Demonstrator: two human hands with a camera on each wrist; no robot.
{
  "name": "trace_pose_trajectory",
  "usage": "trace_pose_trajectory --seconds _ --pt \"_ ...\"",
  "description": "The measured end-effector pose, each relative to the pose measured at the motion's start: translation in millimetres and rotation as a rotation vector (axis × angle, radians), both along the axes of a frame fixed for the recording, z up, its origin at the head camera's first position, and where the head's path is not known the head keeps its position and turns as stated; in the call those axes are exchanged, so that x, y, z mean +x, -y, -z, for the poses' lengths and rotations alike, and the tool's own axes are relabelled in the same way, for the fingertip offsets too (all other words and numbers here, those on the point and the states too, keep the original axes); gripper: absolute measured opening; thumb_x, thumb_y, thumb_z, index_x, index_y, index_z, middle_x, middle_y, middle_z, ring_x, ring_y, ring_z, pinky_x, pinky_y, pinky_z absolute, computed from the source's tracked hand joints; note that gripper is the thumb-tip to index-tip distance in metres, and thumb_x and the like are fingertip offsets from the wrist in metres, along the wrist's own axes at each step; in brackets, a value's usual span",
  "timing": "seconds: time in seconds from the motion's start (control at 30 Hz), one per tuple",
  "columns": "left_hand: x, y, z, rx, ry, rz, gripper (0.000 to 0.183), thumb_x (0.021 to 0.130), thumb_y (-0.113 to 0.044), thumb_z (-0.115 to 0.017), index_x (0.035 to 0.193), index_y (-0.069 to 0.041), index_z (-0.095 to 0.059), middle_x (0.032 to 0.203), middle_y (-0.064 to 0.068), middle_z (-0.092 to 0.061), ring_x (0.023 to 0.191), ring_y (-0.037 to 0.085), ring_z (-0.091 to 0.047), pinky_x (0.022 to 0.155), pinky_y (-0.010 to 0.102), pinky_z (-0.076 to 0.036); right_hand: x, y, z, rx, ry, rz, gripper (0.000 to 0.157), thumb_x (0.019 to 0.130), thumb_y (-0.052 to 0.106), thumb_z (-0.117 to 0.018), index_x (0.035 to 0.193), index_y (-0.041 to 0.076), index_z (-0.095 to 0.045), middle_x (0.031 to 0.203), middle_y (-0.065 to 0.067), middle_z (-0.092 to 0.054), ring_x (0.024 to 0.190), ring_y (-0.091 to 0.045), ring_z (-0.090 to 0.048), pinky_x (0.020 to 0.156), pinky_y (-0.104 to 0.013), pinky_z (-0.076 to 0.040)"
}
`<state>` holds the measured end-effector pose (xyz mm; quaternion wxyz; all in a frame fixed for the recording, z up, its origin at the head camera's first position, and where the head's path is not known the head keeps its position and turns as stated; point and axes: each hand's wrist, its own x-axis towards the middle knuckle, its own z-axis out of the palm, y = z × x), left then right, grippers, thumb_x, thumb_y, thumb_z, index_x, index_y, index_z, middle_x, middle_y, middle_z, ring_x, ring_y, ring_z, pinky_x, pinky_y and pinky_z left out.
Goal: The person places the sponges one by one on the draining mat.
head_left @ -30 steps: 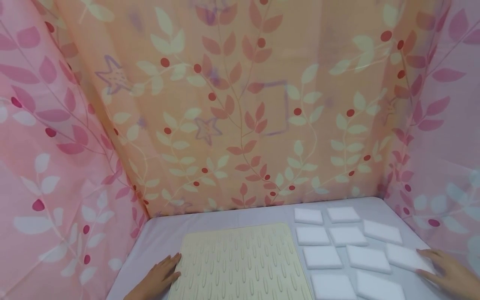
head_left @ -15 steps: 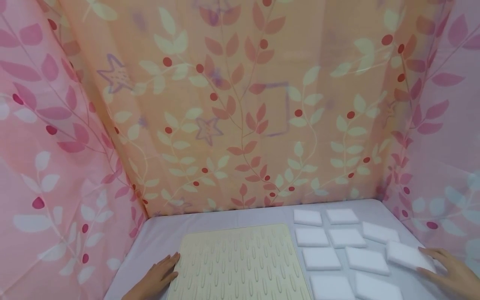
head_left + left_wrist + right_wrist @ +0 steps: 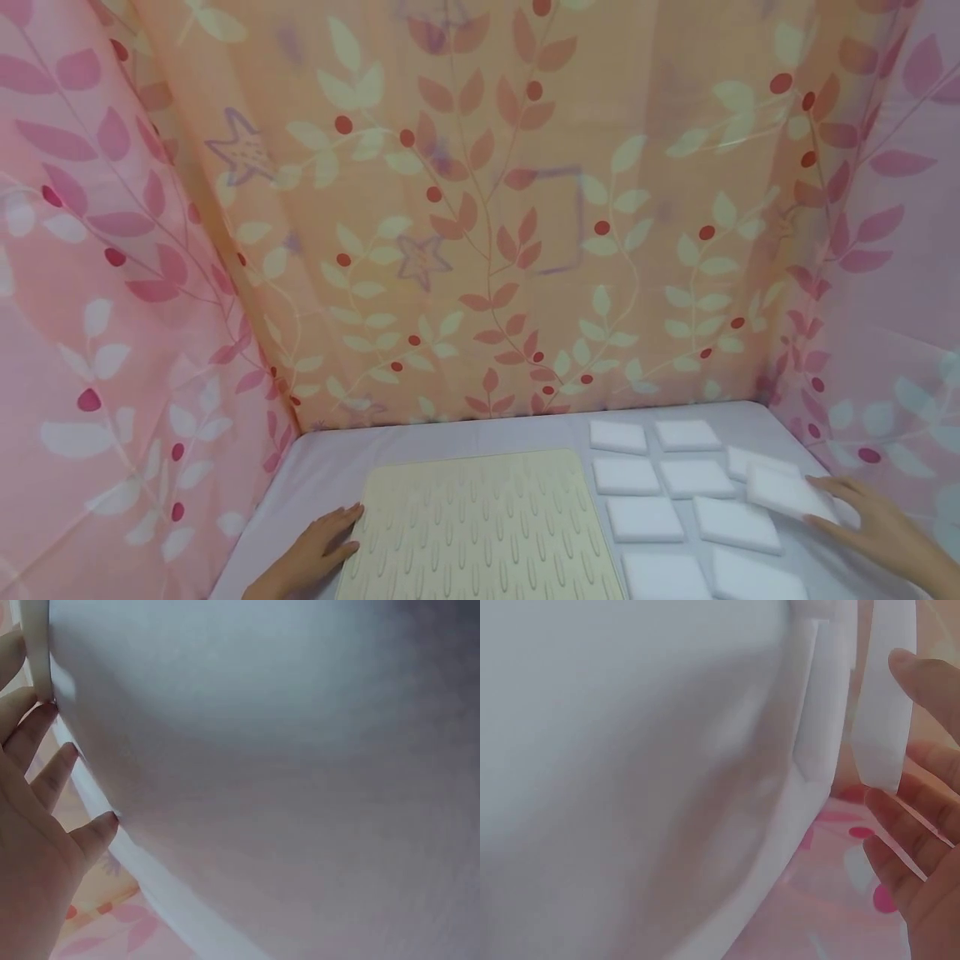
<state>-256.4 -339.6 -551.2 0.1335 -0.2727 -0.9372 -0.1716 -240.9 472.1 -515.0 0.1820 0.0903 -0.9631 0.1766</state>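
Observation:
My right hand (image 3: 873, 525) pinches a white sponge block (image 3: 783, 490) between thumb and fingers. The block is lifted off the table and covers part of another white sponge (image 3: 741, 460) behind it. In the right wrist view, the held sponge (image 3: 885, 705) stands apart from the tabletop, with the thumb on one side and fingertips on the other. My left hand (image 3: 311, 546) lies at the left edge of a cream mat (image 3: 480, 533) with rows of raised oval ridges. The left wrist view has these fingers (image 3: 52, 776) extended, their tips on the white cloth beside the mat edge (image 3: 36, 645).
Several more white sponges (image 3: 645, 518) lie in loose rows right of the mat. A pale cloth covers the table (image 3: 337, 450). Leaf-patterned curtains (image 3: 480, 208) close off the back and both sides.
My right hand has picked the sponge up from the right end of its row and moved it left and away from me, over its neighbour. The left hand stays by the mat.

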Motion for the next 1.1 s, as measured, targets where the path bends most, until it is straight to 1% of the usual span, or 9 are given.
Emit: trace_pose_trajectory --seconds 0.13,0.27,0.33,0.37,0.43,0.6,0.87,1.0,1.1 --pt "0.3 -0.5 1.9 0.002 -0.04 -0.007 0.05 0.084 -0.031 -0.066 0.125 -0.003 -0.057 0.122 0.012 -0.061 0.105 0.038 -0.056 0.08 0.052 -0.044 -8.6 7.2 -0.8 0.006 -0.086 -0.048 0.057 0.07 0.031 -0.08 0.113 -0.001 -0.061 0.111 -0.022 -0.056 0.095 -0.039 -0.049 0.069 -0.065 -0.04" --pt "0.4 -1.0 3.8 0.02 -0.04 -0.022 0.051 0.083 -0.032 -0.067 0.125 -0.005 -0.057 0.122 0.011 -0.061 0.105 0.037 -0.055 0.082 0.049 -0.044 -16.9 14.2 -1.9 0.013 -0.166 -0.099 0.055 0.066 0.029 -0.083 0.112 0.006 -0.064 0.106 -0.01 -0.058 0.098 0.002 -0.047 0.07 -0.051 -0.048" --pt "-0.1 -1.4 4.6 0.029 -0.052 -0.015 0.051 0.082 -0.031 -0.068 0.124 -0.004 -0.057 0.121 0.012 -0.061 0.104 0.036 -0.055 0.082 0.047 -0.043 -21.0 17.8 -2.0 0.014 -0.181 -0.118 0.055 0.065 0.029 -0.084 0.111 0.008 -0.065 0.105 -0.006 -0.058 0.097 0.018 -0.035 0.072 -0.032 -0.051" --pt "-0.3 -1.6 5.1 0.032 -0.058 -0.01 0.051 0.082 -0.03 -0.068 0.124 -0.004 -0.058 0.121 0.012 -0.062 0.104 0.036 -0.055 0.082 0.046 -0.043 -23.1 19.9 -2.0 0.017 -0.184 -0.125 0.055 0.064 0.029 -0.084 0.111 0.008 -0.065 0.104 -0.005 -0.058 0.097 0.021 -0.032 0.07 -0.029 -0.051" --pt "-0.5 -2.1 5.1 0.038 -0.068 -0.001 0.051 0.081 -0.029 -0.069 0.123 -0.003 -0.058 0.12 0.013 -0.062 0.103 0.036 -0.055 0.082 0.044 -0.043 -26.6 24.7 -2.4 0.017 -0.182 -0.123 0.055 0.065 0.032 -0.083 0.111 0.009 -0.065 0.104 -0.004 -0.059 0.096 0.021 -0.033 0.072 -0.01 -0.043" --pt "0.1 -2.7 3.5 0.05 -0.05 0.005 0.051 0.082 -0.029 -0.069 0.123 -0.002 -0.057 0.12 0.013 -0.061 0.104 0.037 -0.055 0.082 0.045 -0.043 -33.5 36.4 -2.2 0.005 -0.187 -0.14 0.056 0.064 0.032 -0.083 0.111 0.007 -0.065 0.103 -0.004 -0.06 0.094 0.013 -0.042 0.075 0.003 -0.025" --pt "0.2 -1.2 0.5 0.05 0.016 -0.007 0.052 0.084 -0.031 -0.067 0.125 -0.002 -0.056 0.122 0.014 -0.06 0.106 0.039 -0.053 0.083 0.05 -0.043 -47.0 50.8 0.3 0.01 -0.185 -0.166 0.057 0.064 0.032 -0.084 0.11 0.004 -0.065 0.102 -0.004 -0.06 0.089 -0.007 -0.054 0.075 -0.003 -0.033" --pt "0.0 -0.7 -0.5 0.054 0.031 -0.008 0.052 0.084 -0.031 -0.066 0.125 -0.001 -0.056 0.123 0.015 -0.06 0.106 0.04 -0.053 0.082 0.052 -0.042 -53.9 61.3 -3.4 0.037 -0.153 -0.16 0.058 0.066 0.036 -0.082 0.111 0.004 -0.065 0.104 -0.006 -0.06 0.09 -0.022 -0.057 0.077 -0.028 -0.049" --pt "-0.2 -0.2 0.7 0.049 0.019 -0.01 0.052 0.084 -0.03 -0.067 0.125 -0.001 -0.056 0.122 0.015 -0.06 0.106 0.039 -0.054 0.083 0.05 -0.043 -58.2 70.4 -7.8 0.039 -0.133 -0.165 0.059 0.067 0.036 -0.081 0.112 0.003 -0.064 0.105 -0.007 -0.06 0.092 -0.029 -0.057 0.078 -0.048 -0.048"
